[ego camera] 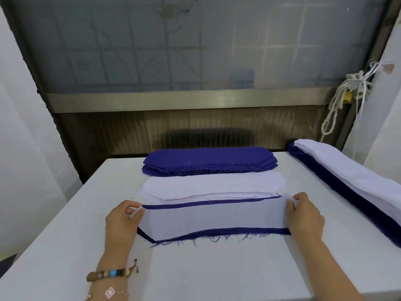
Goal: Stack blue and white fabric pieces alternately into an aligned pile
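Over the blue piece (217, 232), left hand (121, 222) and right hand (303, 216) pinch opposite ends of the white piece (212, 218)

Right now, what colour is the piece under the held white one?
The lower piece is dark blue, clearest in head view.

Left hand (121, 222), right hand (303, 216): pinch grips.

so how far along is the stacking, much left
Looks done: a tall blue-and-white pile sits on the right of the table. In hand: the left hand and right hand pinch the ends of a white piece over a blue piece. Left: the white stack and blue stack behind it hold plenty more.
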Available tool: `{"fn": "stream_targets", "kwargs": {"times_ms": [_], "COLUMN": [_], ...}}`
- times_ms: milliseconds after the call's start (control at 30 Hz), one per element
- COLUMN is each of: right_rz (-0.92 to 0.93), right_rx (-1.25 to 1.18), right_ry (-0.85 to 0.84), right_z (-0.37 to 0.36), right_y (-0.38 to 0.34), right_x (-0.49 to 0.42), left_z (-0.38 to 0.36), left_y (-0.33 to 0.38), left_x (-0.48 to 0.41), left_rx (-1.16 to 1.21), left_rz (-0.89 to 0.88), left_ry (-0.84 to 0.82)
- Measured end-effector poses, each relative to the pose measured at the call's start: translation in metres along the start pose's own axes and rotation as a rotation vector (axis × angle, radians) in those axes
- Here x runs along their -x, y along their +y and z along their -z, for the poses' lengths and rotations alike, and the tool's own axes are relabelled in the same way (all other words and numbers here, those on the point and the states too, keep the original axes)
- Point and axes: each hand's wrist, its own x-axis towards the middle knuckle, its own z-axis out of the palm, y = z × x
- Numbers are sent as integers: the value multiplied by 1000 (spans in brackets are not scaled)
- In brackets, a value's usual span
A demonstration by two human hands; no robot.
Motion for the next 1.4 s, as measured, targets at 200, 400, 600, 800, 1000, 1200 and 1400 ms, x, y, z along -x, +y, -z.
{"fn": "stream_targets", "kwargs": {"times_ms": [200,400,600,800,1000,1200,1400], "right_rz": [-7,-18,-26,-44,-37,-47,-42], "right_rx": [-16,-43,-49,-57,-66,-94,-68], "right_ry": [7,7,14,11,21,25,52], "right_z": [0,-1,-4,-5,-6,-6,-5], "right_y": [-1,0,2,2,3,3,1], "right_x": [0,1,-1,-3,-3,-3,-2], "left_z": [-1,0,0,-1,-2,-1,0], "left_y": [8,8,8,4,1,0,2], "left_x": [1,5,4,2,0,-1,1], "left_rx": [-8,-37,-62,-78,-149,-175,-216], "left_rz": [-34,-23,8,15,25,7,-43], "left_ry": [7,-15,-18,-11,-5,13,49]}}
